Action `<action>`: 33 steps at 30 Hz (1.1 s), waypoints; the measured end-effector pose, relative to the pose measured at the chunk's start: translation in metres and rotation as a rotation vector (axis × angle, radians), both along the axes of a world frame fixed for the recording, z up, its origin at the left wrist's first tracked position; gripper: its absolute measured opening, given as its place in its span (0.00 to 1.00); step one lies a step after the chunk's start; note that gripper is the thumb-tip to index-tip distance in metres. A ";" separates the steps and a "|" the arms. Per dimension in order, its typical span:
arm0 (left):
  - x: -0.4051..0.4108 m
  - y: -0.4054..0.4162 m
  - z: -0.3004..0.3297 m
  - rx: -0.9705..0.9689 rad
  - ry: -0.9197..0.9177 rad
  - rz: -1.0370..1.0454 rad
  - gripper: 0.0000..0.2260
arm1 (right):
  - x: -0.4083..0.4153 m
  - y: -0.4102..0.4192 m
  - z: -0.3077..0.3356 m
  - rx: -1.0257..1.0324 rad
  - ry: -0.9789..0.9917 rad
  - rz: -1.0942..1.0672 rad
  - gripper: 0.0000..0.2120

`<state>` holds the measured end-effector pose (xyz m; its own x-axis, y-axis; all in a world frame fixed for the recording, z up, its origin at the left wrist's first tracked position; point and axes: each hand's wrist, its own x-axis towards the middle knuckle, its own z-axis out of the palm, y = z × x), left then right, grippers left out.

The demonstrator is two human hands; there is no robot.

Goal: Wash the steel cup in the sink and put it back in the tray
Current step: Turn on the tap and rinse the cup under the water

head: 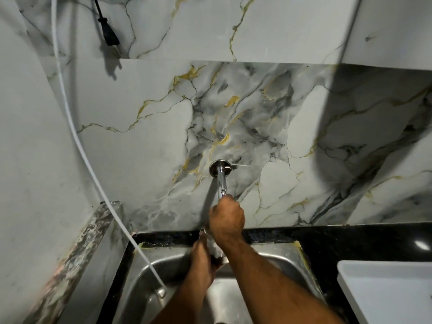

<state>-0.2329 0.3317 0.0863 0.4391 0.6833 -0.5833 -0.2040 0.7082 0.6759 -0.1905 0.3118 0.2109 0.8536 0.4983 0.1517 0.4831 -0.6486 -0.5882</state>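
Observation:
My left hand (pixel 203 259) holds the steel cup (pixel 211 247) over the steel sink (pixel 275 253), just below the tap. Most of the cup is hidden by my two hands; only a strip of its shiny rim and side shows. My right hand (pixel 226 218) is closed around the end of the chrome tap (pixel 221 181), which sticks out from the marble wall. The white tray (pixel 385 291) lies on the black counter at the lower right, apart from both hands.
A white hose (pixel 77 141) runs down the left wall into the sink basin. A black plug (pixel 108 33) hangs at the top left. A marble ledge (pixel 77 258) borders the sink on the left. Black counter (pixel 350 239) lies behind and to the right of the sink.

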 end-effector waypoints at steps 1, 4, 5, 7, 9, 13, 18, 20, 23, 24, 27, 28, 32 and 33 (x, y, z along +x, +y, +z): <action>-0.001 -0.001 0.004 -0.021 -0.018 -0.002 0.18 | 0.004 -0.003 0.002 -0.013 -0.010 0.023 0.09; -0.004 -0.004 0.006 -0.028 -0.002 0.039 0.19 | 0.020 -0.012 0.012 -0.126 -0.006 0.155 0.12; -0.004 -0.004 0.005 -0.036 -0.011 0.071 0.20 | 0.026 -0.014 0.016 -0.196 -0.034 0.189 0.14; -0.004 -0.004 0.005 -0.036 0.009 0.097 0.21 | 0.031 -0.012 0.023 -0.316 -0.119 0.206 0.15; -0.001 -0.006 0.008 -0.025 0.020 0.102 0.21 | 0.028 -0.005 0.024 -0.360 -0.171 0.194 0.13; 0.001 -0.006 0.001 0.005 0.029 0.088 0.18 | 0.021 0.008 0.016 -0.386 -0.191 0.106 0.14; 0.005 -0.005 -0.008 -0.021 0.001 0.046 0.20 | 0.024 0.015 0.013 -0.374 -0.087 0.022 0.20; 0.006 -0.008 -0.010 -0.030 -0.022 0.030 0.22 | 0.032 0.014 0.012 -0.286 0.026 0.066 0.16; 0.010 -0.013 -0.012 -0.067 -0.023 0.027 0.23 | 0.048 0.006 0.011 -0.136 0.289 0.187 0.20; 0.011 -0.014 -0.012 -0.088 -0.021 0.024 0.23 | 0.053 0.002 0.014 -0.096 0.380 0.228 0.22; 0.011 -0.017 -0.013 -0.136 -0.032 0.026 0.24 | 0.067 -0.017 0.017 0.105 0.666 0.317 0.24; 0.010 -0.017 -0.013 -0.150 -0.049 0.028 0.24 | 0.069 -0.024 0.013 0.191 0.678 0.297 0.26; 0.003 -0.015 -0.013 -0.129 -0.075 0.015 0.23 | 0.069 -0.050 -0.044 0.068 0.302 0.043 0.27; 0.001 -0.013 -0.013 -0.118 -0.075 0.011 0.23 | 0.068 -0.055 -0.063 0.017 0.327 0.058 0.25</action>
